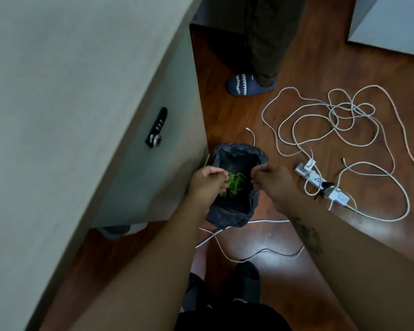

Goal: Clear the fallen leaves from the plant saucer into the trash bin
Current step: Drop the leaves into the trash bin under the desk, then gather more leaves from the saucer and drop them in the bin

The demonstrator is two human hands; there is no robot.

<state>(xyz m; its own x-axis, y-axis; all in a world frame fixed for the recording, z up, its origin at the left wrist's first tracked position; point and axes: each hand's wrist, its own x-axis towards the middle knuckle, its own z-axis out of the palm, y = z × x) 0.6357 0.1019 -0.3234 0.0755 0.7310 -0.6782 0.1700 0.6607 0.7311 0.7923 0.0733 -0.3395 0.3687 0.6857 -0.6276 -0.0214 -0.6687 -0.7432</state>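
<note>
A small trash bin lined with a dark grey bag (234,212) stands on the wooden floor beside a cabinet. Green leaves (236,183) show over its dark opening, between my two hands. My left hand (207,181) hovers at the bin's left rim with its fingers curled, touching the leaves at its fingertips. My right hand (271,180) is at the right rim, fingers pinched together near the bag's edge. Whether it grips the bag or a leaf is unclear. The plant saucer is out of view.
A pale cabinet with a black combination lock (156,127) fills the left. White cables (339,120) and a power strip (320,185) sprawl on the floor to the right. Another person's leg and blue slipper (251,86) stand beyond the bin. My own feet (246,280) are below.
</note>
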